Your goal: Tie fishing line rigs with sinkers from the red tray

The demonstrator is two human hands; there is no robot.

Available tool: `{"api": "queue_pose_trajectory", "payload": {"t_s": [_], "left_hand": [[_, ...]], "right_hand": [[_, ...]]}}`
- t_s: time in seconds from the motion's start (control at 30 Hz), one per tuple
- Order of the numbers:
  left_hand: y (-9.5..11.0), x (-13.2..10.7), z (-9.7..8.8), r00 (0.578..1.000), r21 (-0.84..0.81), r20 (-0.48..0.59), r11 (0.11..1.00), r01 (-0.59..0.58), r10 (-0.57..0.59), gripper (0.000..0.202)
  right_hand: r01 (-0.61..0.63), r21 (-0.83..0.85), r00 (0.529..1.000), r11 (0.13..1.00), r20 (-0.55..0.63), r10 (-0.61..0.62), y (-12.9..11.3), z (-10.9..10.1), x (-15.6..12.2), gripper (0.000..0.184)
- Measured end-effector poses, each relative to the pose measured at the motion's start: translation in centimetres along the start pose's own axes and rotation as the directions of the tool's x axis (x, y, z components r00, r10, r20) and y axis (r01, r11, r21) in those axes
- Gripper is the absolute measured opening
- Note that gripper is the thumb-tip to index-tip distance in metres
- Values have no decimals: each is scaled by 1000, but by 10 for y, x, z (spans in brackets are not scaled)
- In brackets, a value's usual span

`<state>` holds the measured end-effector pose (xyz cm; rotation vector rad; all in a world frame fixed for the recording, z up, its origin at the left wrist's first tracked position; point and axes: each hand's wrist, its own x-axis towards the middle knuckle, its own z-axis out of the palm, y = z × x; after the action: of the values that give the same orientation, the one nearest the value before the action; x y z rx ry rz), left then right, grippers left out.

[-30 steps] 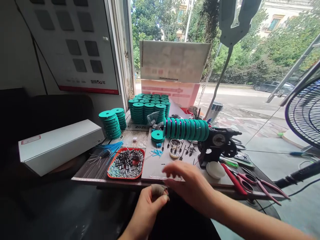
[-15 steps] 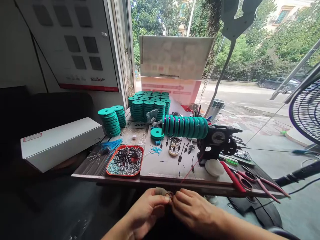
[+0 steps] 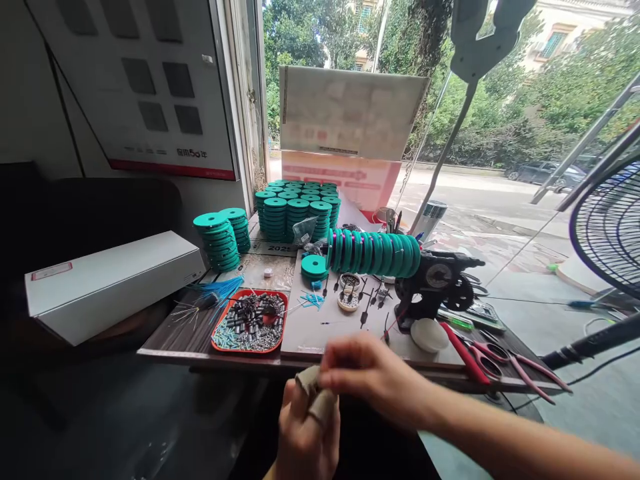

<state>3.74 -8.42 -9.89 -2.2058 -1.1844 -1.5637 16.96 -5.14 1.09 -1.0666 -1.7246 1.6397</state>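
In front of the table edge, my left hand [image 3: 307, 427] is turned upright with its fingers curled closed. Tan finger covers [image 3: 321, 405] wrap some of its fingers. My right hand [image 3: 367, 367], smeared a little by motion, pinches right beside the left fingertips. Whatever the two hands hold is too small or hidden to make out. Just beyond them lies a pale board [image 3: 305, 340] with small dark weights on lines [image 3: 364, 317]. A red-rimmed tray [image 3: 215, 337] of dark cylinders, small metal pieces and pale blue tubes sits left of the board.
A black winding stand [image 3: 425, 293] carries a row of green foam spools [image 3: 375, 253]. More green spools [image 3: 297, 217] are stacked behind. Pink-handled scissors [image 3: 487, 360] and a round white lid [image 3: 429, 335] lie at right. A long white box [image 3: 115, 280] stands left, a fan [image 3: 607, 227] right.
My left hand has rotated upright, showing its back and the finger covers. My right hand has risen and now reaches over the table edge, its fingers at the left fingertips.
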Motion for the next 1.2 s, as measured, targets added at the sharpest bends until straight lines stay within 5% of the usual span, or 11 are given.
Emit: {"api": "queue_pose_trajectory", "payload": {"t_s": [0.1, 0.23, 0.33, 0.4, 0.47, 0.53, 0.6, 0.8, 1.03, 1.1, 1.2], "left_hand": [[-4, -4, 2, 997, 49, -57, 997, -55, 58, 23], [-2, 14, -5, 990, -3, -32, 990, -139, 139, 25], [4, 33, -13, 934, -331, 233, 881, 338, -271, 16], [5, 44, -17, 575, -433, 614, 379, 818, -540, 7], [5, 51, -20, 195, -301, 825, -121, 946, -531, 9], [5, 55, -20, -6, -185, 895, -383, 905, -445, 16], [5, 56, -21, -62, -138, 925, -486, 863, -374, 19], [8, 52, -18, -53, -135, 936, -494, 859, -348, 24], [8, 53, -12, 17, -166, 901, -310, 936, -433, 17], [10, 53, -14, 182, -257, 845, -83, 963, -503, 13], [12, 43, -18, 551, -357, 696, 443, 822, -461, 15]], "right_hand": [[-218, 109, 973, 970, -59, 225, -29, -2, 30, 12], [-223, 39, 972, 974, -63, 225, -30, 4, 54, 15], [-134, -45, 984, 990, -120, 128, -18, 3, 40, 9], [70, -247, 974, 966, -192, -120, -4, -3, 16, 3], [437, -701, 778, 563, -20, -629, 15, -9, -9, 12], [528, -843, 594, 107, 276, -755, 35, -13, -29, 23], [519, -846, 546, -120, 436, -715, 52, -11, -37, 26], [520, -838, 553, -165, 477, -683, 65, -7, -28, 22], [565, -822, 737, -74, 543, -402, 98, -13, -32, 20], [609, -793, 737, -4, 568, -367, 108, -5, -34, 25], [656, -686, 748, 315, 534, -394, 95, 9, -36, 37]]}}
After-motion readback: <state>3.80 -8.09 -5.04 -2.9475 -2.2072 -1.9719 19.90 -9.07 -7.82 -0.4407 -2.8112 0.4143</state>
